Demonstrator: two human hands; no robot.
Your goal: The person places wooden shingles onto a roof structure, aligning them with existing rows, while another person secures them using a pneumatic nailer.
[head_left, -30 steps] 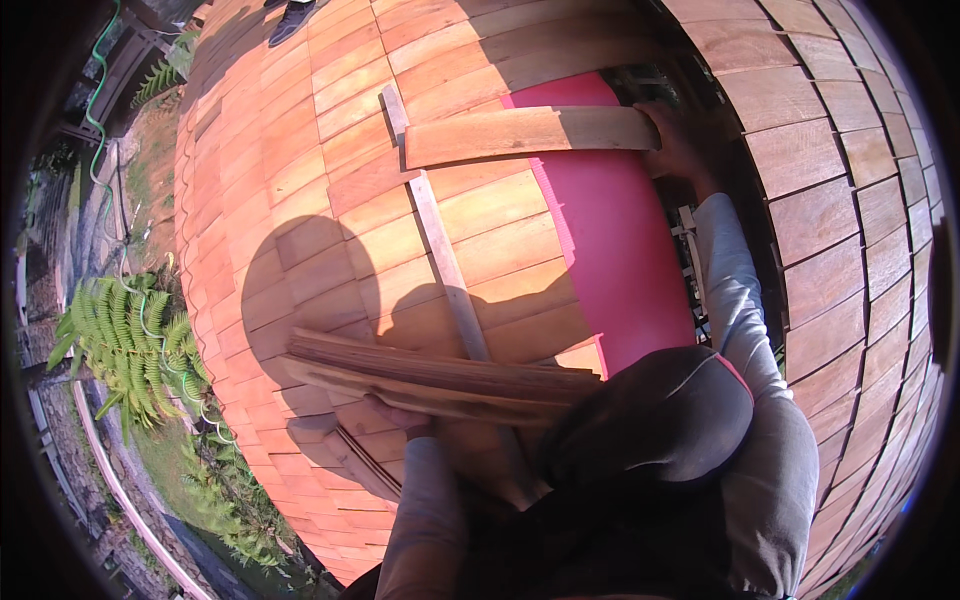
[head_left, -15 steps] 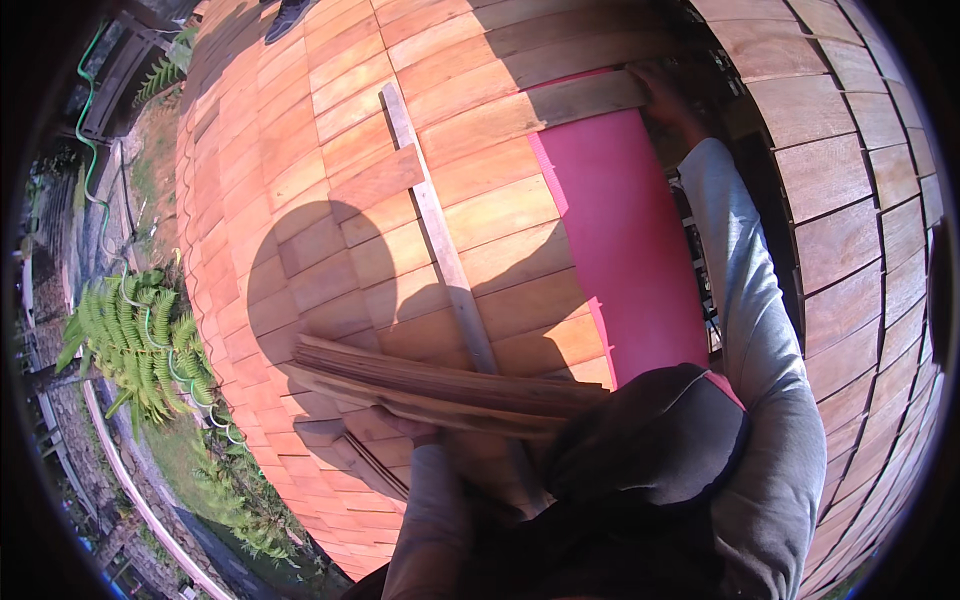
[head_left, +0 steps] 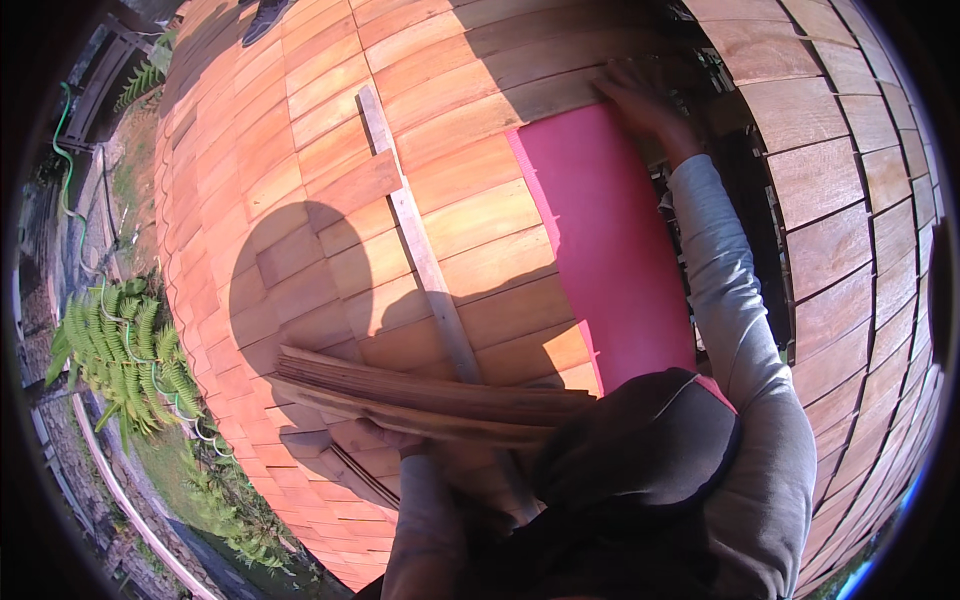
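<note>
A roof of wooden shingles (head_left: 300, 150) fills most of the view, sunlit toward its left edge. The right hand (head_left: 640, 102), fingers extended and apart, rests at the right end of a shaded shingle (head_left: 560, 95). This shingle borders the top of a pink sheet (head_left: 620, 230); a dark gap runs along the sheet's right side. The left hand (head_left: 393, 437) is at the lower side of a stack of shingles (head_left: 430, 400), its grip too hidden to tell. Above the stack slants a narrow batten (head_left: 425, 245). Ferns (head_left: 125, 345) grow beyond the roof's left edge.
</note>
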